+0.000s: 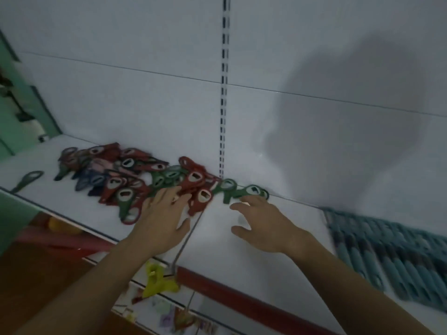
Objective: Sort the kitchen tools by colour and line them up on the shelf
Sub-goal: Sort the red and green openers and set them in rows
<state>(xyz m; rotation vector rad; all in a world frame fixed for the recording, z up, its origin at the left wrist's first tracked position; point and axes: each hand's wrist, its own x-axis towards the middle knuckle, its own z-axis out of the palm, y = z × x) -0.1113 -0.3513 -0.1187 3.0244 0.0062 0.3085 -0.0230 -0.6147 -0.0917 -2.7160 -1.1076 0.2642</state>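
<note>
White shelf point(242, 238): both hands' fingers point(238, 206) are spread, holding nothing. Slide the green openers point(238, 189) at your right fingertips clear of the red ones point(193, 182) by your left hand point(164, 213).

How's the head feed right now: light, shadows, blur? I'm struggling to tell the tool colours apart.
Head view: dim and bluish, so colours look muted; a large soft shadow falls on the back panel at right; the teal row of tools at right is smeared by motion blur; the red and green pile is soft but readable; both hands, left and right, are fairly sharp; wide-angle bending shows at the edges.
</note>
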